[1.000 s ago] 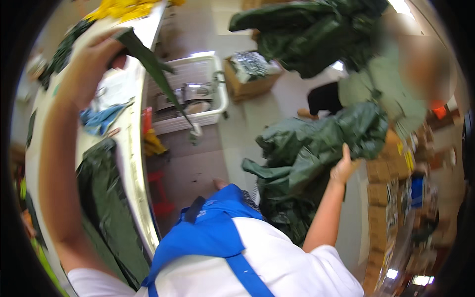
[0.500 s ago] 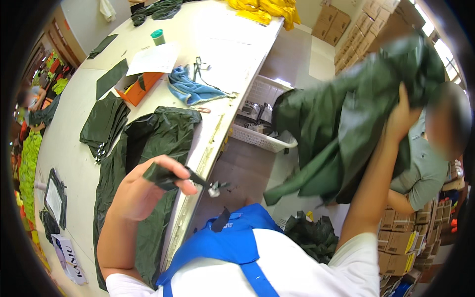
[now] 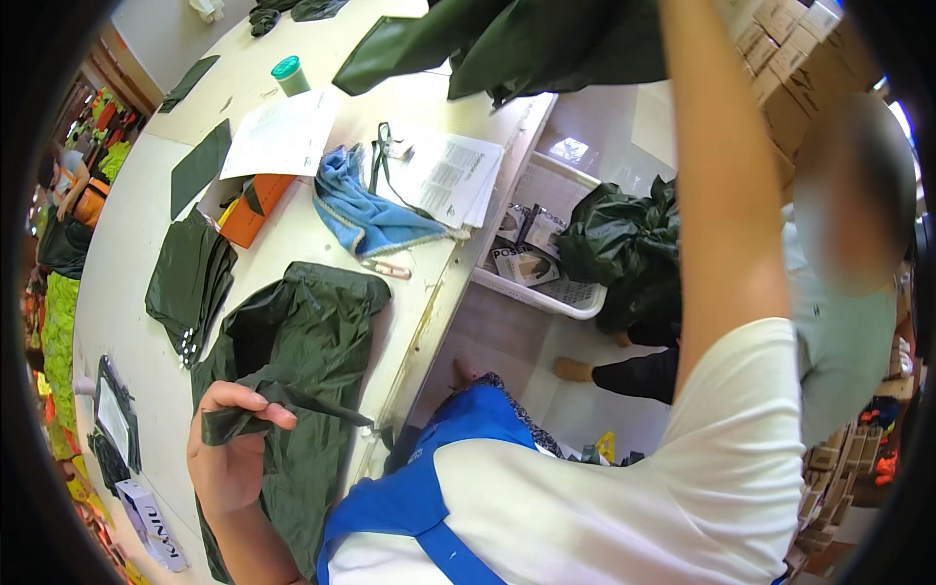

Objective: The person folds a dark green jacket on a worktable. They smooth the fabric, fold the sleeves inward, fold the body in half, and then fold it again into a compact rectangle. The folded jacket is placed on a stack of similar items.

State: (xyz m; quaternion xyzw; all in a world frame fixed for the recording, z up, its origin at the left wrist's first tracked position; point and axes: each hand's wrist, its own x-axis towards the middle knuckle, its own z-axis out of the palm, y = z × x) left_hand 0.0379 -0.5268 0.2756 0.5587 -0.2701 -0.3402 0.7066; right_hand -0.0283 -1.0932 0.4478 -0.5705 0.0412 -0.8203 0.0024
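Note:
My left hand (image 3: 232, 453) is closed around a dark green fabric strap (image 3: 317, 402), with a small pale clip (image 3: 369, 428) near its far end. Beneath and beyond that hand, a dark green garment (image 3: 327, 336) lies spread along the table edge. My right forearm reaches up past the top of the view, so the right hand is out of sight. Beside that forearm, a second dark green garment (image 3: 565, 49) is up over the far part of the table, cut off by the upper edge.
On the white table (image 3: 136, 263) are a blue cloth (image 3: 366, 210), papers (image 3: 453, 175), an orange box (image 3: 255, 213), folded green pieces (image 3: 190, 273) and a green-lidded cup (image 3: 290, 76). A white plastic crate (image 3: 575, 304) and a person (image 3: 843, 331) are at right.
My right arm has swung forward and left, carrying the green garment from the right side to above the table's far part. My left hand has dropped slightly and moved left with the strap.

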